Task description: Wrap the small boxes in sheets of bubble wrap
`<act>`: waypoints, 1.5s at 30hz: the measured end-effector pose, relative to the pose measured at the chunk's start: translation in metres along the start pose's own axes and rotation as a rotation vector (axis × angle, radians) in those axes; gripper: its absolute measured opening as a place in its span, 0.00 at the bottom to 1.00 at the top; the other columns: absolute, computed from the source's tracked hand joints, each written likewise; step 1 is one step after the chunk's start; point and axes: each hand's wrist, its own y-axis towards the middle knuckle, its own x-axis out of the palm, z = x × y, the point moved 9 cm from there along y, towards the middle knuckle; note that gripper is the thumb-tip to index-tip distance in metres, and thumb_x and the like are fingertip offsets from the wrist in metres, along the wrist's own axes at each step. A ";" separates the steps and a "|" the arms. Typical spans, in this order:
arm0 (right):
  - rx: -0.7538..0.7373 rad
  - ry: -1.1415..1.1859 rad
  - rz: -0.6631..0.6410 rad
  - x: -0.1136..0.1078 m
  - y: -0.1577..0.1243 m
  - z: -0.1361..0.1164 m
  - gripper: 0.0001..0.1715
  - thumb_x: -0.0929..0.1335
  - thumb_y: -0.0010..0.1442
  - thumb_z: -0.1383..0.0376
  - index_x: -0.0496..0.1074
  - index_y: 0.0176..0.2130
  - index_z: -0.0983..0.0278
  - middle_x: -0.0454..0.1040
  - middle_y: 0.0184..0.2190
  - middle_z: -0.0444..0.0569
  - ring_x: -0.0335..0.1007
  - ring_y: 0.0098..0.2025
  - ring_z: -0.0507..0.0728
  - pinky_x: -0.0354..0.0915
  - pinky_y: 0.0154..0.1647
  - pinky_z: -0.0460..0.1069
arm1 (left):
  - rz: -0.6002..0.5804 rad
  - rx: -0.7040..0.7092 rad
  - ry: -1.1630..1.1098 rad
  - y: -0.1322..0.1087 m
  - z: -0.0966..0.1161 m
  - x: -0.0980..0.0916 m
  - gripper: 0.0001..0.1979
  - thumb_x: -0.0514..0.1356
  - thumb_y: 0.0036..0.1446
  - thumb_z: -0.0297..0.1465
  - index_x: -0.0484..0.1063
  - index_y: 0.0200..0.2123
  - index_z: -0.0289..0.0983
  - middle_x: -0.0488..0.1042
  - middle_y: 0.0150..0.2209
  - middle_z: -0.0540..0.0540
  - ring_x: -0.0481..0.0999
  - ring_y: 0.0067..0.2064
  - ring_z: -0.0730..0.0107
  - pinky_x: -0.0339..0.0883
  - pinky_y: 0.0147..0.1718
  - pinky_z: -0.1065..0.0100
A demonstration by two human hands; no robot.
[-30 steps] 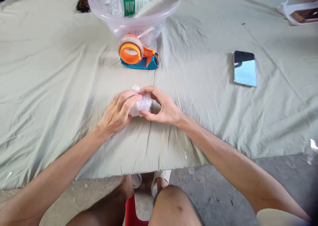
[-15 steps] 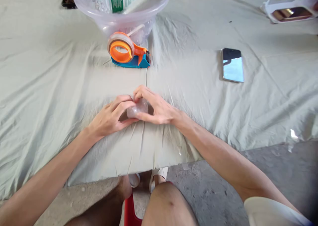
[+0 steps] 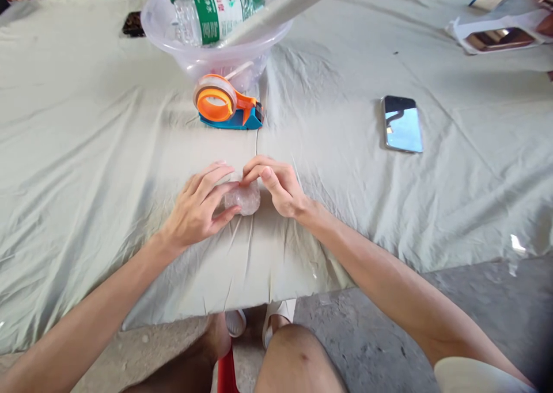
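A small rounded bundle of clear, bubbly plastic wrap [image 3: 245, 199] rests on the cloth near the table's front edge; what is inside cannot be made out. My left hand [image 3: 203, 203] grips it from the left, thumb at the near side and fingers over the far side. On the right, my right hand [image 3: 279, 186] touches the bundle's top far edge with its bent fingertips. Its thumb is raised off the plastic, apart from the fingers. Beyond the hands stands an orange and blue tape dispenser [image 3: 228, 108] with a roll of clear tape.
Behind the dispenser, a translucent plastic basin [image 3: 190, 59] holds a green-labelled bottle [image 3: 211, 18] and a pale roll [image 3: 280, 10]. A phone [image 3: 401, 124] lies to the right. Another phone [image 3: 499, 38] sits on white packaging farther back. Creased cloth [image 3: 108, 151] covers the table.
My right thumb has lifted off the bundle, while its fingers remain at the top edge. My left hand keeps hold with fingers stretched a little more. The view has tilted slightly up.
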 end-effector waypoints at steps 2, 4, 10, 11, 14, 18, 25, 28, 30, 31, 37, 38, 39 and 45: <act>0.020 -0.034 -0.004 0.000 0.000 0.002 0.36 0.58 0.85 0.43 0.81 0.40 0.60 0.82 0.41 0.50 0.79 0.42 0.57 0.76 0.51 0.57 | 0.012 0.064 0.072 0.001 0.007 -0.001 0.17 0.63 0.80 0.37 0.75 0.63 0.34 0.82 0.64 0.33 0.82 0.69 0.47 0.78 0.61 0.55; 0.007 -0.065 0.003 0.000 0.000 0.001 0.34 0.59 0.86 0.45 0.81 0.40 0.59 0.82 0.41 0.50 0.79 0.41 0.57 0.77 0.50 0.56 | -0.008 0.087 0.077 0.000 0.010 0.001 0.15 0.63 0.80 0.35 0.75 0.63 0.35 0.84 0.63 0.34 0.84 0.67 0.49 0.78 0.60 0.56; -0.188 -0.159 0.046 0.003 -0.002 -0.010 0.18 0.64 0.84 0.62 0.79 0.43 0.62 0.81 0.41 0.49 0.79 0.43 0.54 0.77 0.50 0.53 | -0.038 -0.015 -0.045 -0.004 0.002 0.005 0.10 0.61 0.80 0.36 0.75 0.57 0.38 0.85 0.60 0.34 0.86 0.64 0.49 0.82 0.58 0.54; -0.213 -0.180 0.043 0.004 -0.002 -0.011 0.15 0.65 0.84 0.64 0.80 0.45 0.63 0.81 0.42 0.50 0.79 0.44 0.54 0.77 0.50 0.53 | -0.043 -0.022 -0.060 -0.005 0.001 0.006 0.09 0.61 0.80 0.35 0.74 0.56 0.38 0.85 0.59 0.34 0.87 0.62 0.50 0.82 0.57 0.54; -0.252 -0.228 0.039 0.006 -0.003 -0.012 0.12 0.65 0.82 0.66 0.79 0.49 0.62 0.79 0.47 0.51 0.79 0.46 0.55 0.77 0.50 0.54 | -0.050 -0.030 -0.082 -0.006 0.001 0.007 0.07 0.61 0.80 0.35 0.73 0.55 0.39 0.86 0.57 0.35 0.89 0.57 0.53 0.84 0.54 0.57; -0.217 -0.240 0.012 0.009 -0.002 -0.006 0.15 0.64 0.82 0.64 0.77 0.42 0.62 0.77 0.45 0.50 0.76 0.44 0.55 0.75 0.47 0.54 | -0.040 -0.089 -0.122 -0.009 -0.003 0.008 0.09 0.61 0.81 0.37 0.72 0.56 0.39 0.86 0.56 0.37 0.89 0.56 0.53 0.84 0.54 0.57; -0.065 -0.137 -0.038 0.014 0.001 0.007 0.11 0.65 0.77 0.65 0.69 0.38 0.60 0.74 0.41 0.48 0.68 0.36 0.53 0.67 0.39 0.51 | -0.051 -0.147 -0.130 -0.011 -0.006 0.012 0.17 0.60 0.81 0.42 0.70 0.64 0.40 0.82 0.61 0.35 0.86 0.61 0.52 0.82 0.57 0.54; -0.029 -0.112 -0.050 0.016 0.001 0.011 0.11 0.66 0.77 0.62 0.68 0.38 0.59 0.72 0.39 0.46 0.65 0.35 0.53 0.65 0.38 0.51 | 0.044 -0.066 -0.025 -0.008 0.003 0.002 0.21 0.62 0.80 0.40 0.69 0.69 0.40 0.82 0.62 0.35 0.84 0.65 0.50 0.79 0.60 0.54; 0.001 -0.108 -0.058 0.016 0.002 0.014 0.13 0.67 0.78 0.60 0.68 0.38 0.59 0.72 0.38 0.46 0.65 0.35 0.53 0.64 0.38 0.51 | 0.032 -0.004 0.001 -0.006 0.010 0.003 0.23 0.62 0.80 0.39 0.68 0.72 0.41 0.83 0.62 0.36 0.85 0.63 0.51 0.78 0.60 0.55; 0.016 -0.107 -0.059 0.016 0.002 0.016 0.13 0.67 0.78 0.60 0.68 0.38 0.59 0.73 0.38 0.46 0.66 0.35 0.53 0.65 0.39 0.51 | 0.000 0.010 -0.003 -0.006 0.011 0.006 0.24 0.62 0.80 0.40 0.67 0.73 0.41 0.83 0.62 0.36 0.85 0.62 0.52 0.79 0.60 0.55; 0.047 -0.119 -0.102 0.014 0.000 0.017 0.20 0.62 0.83 0.57 0.75 0.40 0.60 0.80 0.41 0.49 0.76 0.42 0.57 0.68 0.49 0.56 | -0.105 -0.055 -0.048 -0.008 0.007 0.015 0.21 0.66 0.77 0.37 0.70 0.68 0.41 0.82 0.62 0.37 0.86 0.61 0.51 0.83 0.59 0.53; 0.042 -0.139 -0.109 0.014 -0.001 0.017 0.21 0.61 0.84 0.56 0.76 0.42 0.60 0.82 0.43 0.49 0.78 0.45 0.58 0.68 0.53 0.57 | -0.102 -0.064 -0.059 -0.008 0.006 0.014 0.21 0.67 0.77 0.37 0.71 0.67 0.41 0.82 0.62 0.37 0.86 0.61 0.51 0.84 0.59 0.53; 0.030 -0.165 -0.099 0.012 -0.001 0.016 0.22 0.61 0.85 0.56 0.78 0.43 0.60 0.83 0.45 0.49 0.79 0.47 0.59 0.67 0.56 0.59 | -0.100 -0.071 -0.071 -0.008 0.005 0.013 0.20 0.67 0.77 0.37 0.71 0.66 0.41 0.82 0.61 0.37 0.86 0.60 0.51 0.84 0.59 0.53; -0.033 -0.325 0.207 -0.033 0.019 -0.012 0.19 0.62 0.86 0.56 0.78 0.48 0.60 0.84 0.45 0.46 0.81 0.47 0.56 0.72 0.60 0.57 | -0.122 -0.082 -0.159 -0.008 0.002 0.011 0.20 0.67 0.77 0.36 0.71 0.67 0.42 0.81 0.63 0.37 0.85 0.63 0.51 0.83 0.62 0.51</act>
